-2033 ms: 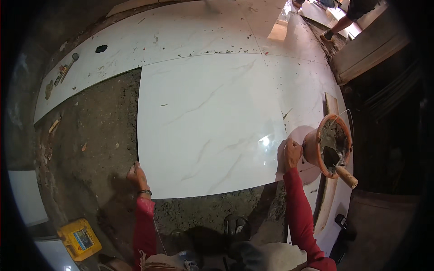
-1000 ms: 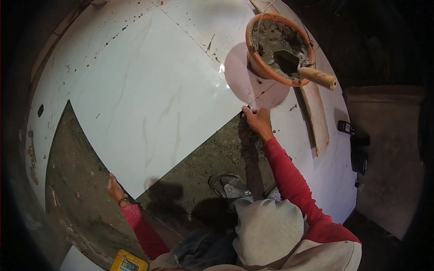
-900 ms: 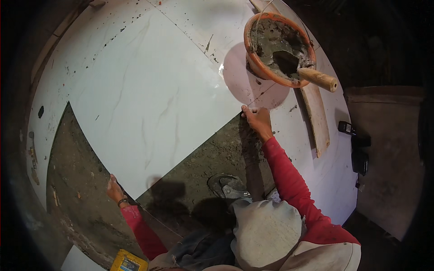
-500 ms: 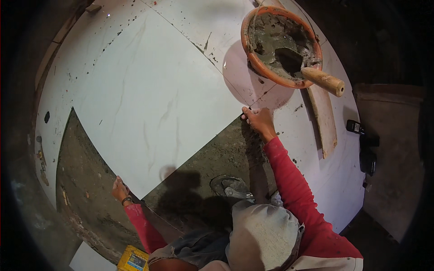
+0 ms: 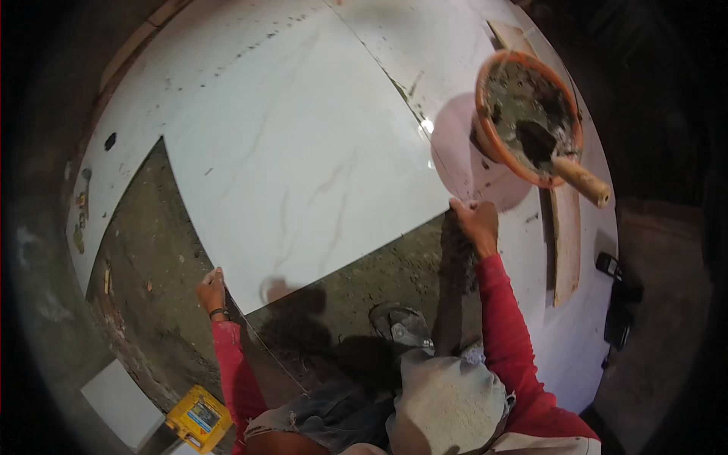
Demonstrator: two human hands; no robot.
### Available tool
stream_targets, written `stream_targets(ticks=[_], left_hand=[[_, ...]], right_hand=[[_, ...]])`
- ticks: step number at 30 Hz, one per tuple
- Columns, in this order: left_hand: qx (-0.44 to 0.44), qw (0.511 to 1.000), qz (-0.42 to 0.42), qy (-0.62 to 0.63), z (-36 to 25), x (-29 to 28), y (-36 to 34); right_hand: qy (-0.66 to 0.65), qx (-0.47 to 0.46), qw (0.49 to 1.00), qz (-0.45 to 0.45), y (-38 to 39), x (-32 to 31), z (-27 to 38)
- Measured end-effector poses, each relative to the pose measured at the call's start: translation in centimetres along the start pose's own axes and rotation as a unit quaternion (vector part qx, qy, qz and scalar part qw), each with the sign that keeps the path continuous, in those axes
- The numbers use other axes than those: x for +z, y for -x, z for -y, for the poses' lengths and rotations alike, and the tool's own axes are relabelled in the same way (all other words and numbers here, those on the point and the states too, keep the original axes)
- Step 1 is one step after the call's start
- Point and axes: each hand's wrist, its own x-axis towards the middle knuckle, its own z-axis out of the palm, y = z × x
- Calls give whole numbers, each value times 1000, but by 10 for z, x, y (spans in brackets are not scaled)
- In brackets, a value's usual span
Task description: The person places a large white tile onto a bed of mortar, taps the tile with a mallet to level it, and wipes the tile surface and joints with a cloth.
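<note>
A large white floor tile (image 5: pixel 303 174) with faint grey veins lies before me, one corner toward me. My left hand (image 5: pixel 211 296), a dark band on its wrist, is closed at the tile's left edge near that corner, fingertips on the rim. At the tile's right corner my right hand (image 5: pixel 478 225) pinches the edge between thumb and fingers. Grey-brown mortar (image 5: pixel 387 265) shows along the near side and to the left of the tile. Past my right hand stands an orange-rimmed bucket (image 5: pixel 485 136) of wet mortar, with a wooden-handled trowel (image 5: pixel 580 182) resting in it.
Laid white tiles (image 5: pixel 523 265) border the mortar. A wooden board (image 5: pixel 566 250) lies below the bucket, with black devices (image 5: pixel 618 315) farther right. A yellow box (image 5: pixel 199 418) and a white tile piece (image 5: pixel 125 402) sit at lower left. A thin string (image 5: pixel 273 355) runs toward me.
The view has shifted, so the bucket appears farther right and lower. Both hands stay at the tile's edges. A dark gap along the tile's far right side looks wider.
</note>
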Motion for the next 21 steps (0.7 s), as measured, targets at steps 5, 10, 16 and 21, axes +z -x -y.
stream_targets(ticks=[5, 10, 16, 21], left_hand=[[17, 999, 5, -51, -4, -2, -1], [-19, 994, 44, 96, 12, 8, -15], [-34, 984, 62, 166, 23, 16, -22], [-43, 980, 73, 181, 18, 15, -18]], right_hand=[[-59, -154, 977, -138, 9, 4, -12], [34, -192, 965, -177, 19, 7, -28], [110, -259, 947, -156, 10, 9, -28], [-25, -141, 986, -83, 4, 5, -26]])
